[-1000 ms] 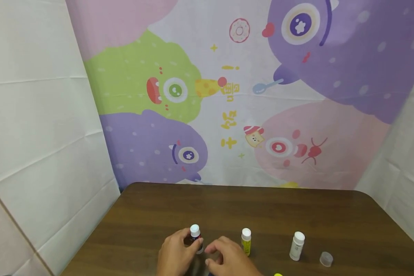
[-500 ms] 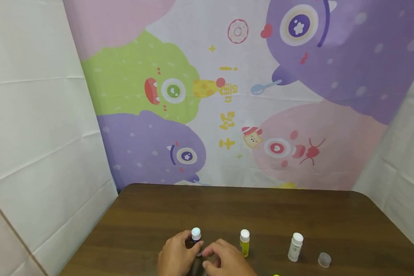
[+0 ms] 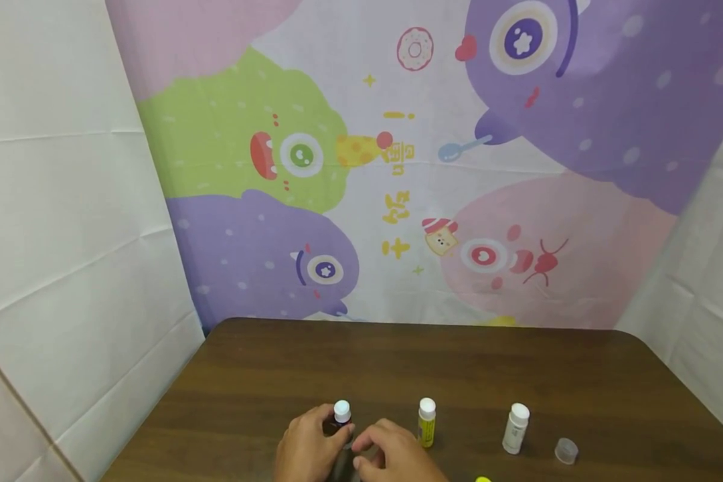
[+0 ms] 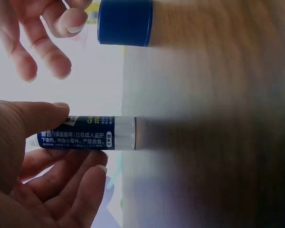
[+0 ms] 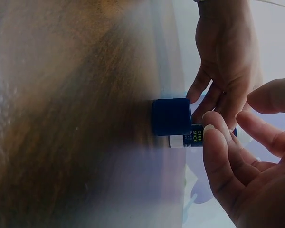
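My left hand (image 3: 307, 442) grips a glue stick (image 4: 85, 133) with a dark blue label between thumb and fingers. It stands upright on the table, its white top (image 3: 342, 410) showing above the fingers in the head view. A dark blue cap (image 5: 172, 117) stands on the table beside it; the head view does not show this cap. My right hand (image 3: 400, 452) hovers close to the cap and the glue stick, fingers loosely bent and holding nothing. In the right wrist view its fingertips (image 5: 213, 135) overlap the label.
To the right stand a yellow-labelled glue stick (image 3: 426, 423) and a white one (image 3: 515, 428), both without caps. A translucent cap (image 3: 566, 451) lies farther right. A yellow item (image 3: 483, 479) peeks in at the bottom edge. Printed cloth (image 3: 397, 201) hangs behind the brown table (image 3: 397, 355).
Both hands have barely moved; the head view has shifted slightly. A bit of dark blue that showed under the right hand a second ago is out of sight in the head view.
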`<move>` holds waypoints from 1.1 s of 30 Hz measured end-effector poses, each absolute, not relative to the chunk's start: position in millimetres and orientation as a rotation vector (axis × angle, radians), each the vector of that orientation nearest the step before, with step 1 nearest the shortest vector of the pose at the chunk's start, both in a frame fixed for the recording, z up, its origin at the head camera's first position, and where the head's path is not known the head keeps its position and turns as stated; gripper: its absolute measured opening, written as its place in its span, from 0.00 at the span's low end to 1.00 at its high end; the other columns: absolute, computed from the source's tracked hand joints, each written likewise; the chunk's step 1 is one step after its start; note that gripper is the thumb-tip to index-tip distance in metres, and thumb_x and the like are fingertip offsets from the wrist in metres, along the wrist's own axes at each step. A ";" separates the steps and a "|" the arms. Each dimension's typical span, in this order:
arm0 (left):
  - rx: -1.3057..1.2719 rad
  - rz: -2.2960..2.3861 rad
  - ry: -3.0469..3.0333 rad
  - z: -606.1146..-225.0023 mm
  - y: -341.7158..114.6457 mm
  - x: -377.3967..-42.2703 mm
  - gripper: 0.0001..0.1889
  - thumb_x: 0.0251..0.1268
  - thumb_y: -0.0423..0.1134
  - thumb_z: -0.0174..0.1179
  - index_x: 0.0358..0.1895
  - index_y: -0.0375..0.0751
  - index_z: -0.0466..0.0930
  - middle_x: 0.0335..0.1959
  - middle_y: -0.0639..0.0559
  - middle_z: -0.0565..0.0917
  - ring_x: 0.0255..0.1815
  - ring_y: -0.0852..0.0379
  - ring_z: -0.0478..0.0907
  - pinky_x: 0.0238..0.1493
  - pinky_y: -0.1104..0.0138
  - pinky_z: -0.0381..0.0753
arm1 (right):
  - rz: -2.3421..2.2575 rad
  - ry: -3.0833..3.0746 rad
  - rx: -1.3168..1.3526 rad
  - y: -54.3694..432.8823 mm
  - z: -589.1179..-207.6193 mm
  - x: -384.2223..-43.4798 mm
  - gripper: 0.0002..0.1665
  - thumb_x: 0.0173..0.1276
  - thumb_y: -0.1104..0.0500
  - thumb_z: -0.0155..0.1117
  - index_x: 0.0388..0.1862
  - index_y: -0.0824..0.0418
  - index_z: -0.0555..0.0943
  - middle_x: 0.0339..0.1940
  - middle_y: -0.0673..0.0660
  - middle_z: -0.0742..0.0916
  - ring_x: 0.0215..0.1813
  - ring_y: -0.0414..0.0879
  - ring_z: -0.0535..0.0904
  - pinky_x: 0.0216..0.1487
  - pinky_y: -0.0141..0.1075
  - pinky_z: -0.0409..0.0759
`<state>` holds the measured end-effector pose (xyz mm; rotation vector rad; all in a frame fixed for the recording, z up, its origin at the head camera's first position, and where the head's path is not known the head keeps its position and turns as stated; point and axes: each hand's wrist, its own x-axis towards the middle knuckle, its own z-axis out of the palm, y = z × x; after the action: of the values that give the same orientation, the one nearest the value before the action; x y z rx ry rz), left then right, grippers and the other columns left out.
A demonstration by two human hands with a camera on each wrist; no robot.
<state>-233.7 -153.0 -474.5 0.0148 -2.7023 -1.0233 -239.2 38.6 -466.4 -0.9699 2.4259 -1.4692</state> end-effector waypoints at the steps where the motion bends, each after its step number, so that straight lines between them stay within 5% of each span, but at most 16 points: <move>1: 0.009 -1.029 -2.704 -474.7 -153.2 -233.6 0.10 0.56 0.49 0.74 0.37 0.54 0.85 0.33 0.63 0.85 0.36 0.55 0.83 0.34 0.52 0.80 | -1.472 2.418 -0.966 38.6 -466.1 -238.9 0.08 0.66 0.58 0.67 0.41 0.59 0.84 0.36 0.47 0.79 0.30 0.31 0.76 0.34 0.30 0.76; 24: 0.020 -0.996 -2.711 -474.0 -154.7 -231.9 0.12 0.55 0.49 0.74 0.40 0.52 0.85 0.32 0.62 0.84 0.35 0.56 0.83 0.30 0.54 0.78 | -1.494 2.380 -0.977 42.7 -460.1 -234.2 0.09 0.67 0.58 0.65 0.42 0.62 0.84 0.36 0.41 0.79 0.31 0.32 0.77 0.35 0.30 0.78; 33: -0.032 -1.054 -2.738 -475.2 -160.1 -229.6 0.25 0.51 0.41 0.71 0.55 0.41 0.81 0.42 0.56 0.85 0.40 0.55 0.83 0.39 0.51 0.80 | -1.517 2.356 -0.970 53.5 -455.5 -234.0 0.07 0.69 0.59 0.65 0.41 0.62 0.84 0.36 0.42 0.80 0.34 0.33 0.78 0.37 0.30 0.79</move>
<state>-229.6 -160.1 -475.2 -0.0324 -2.7375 -1.0544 -234.0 53.5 -455.5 -0.9700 2.3559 -1.5172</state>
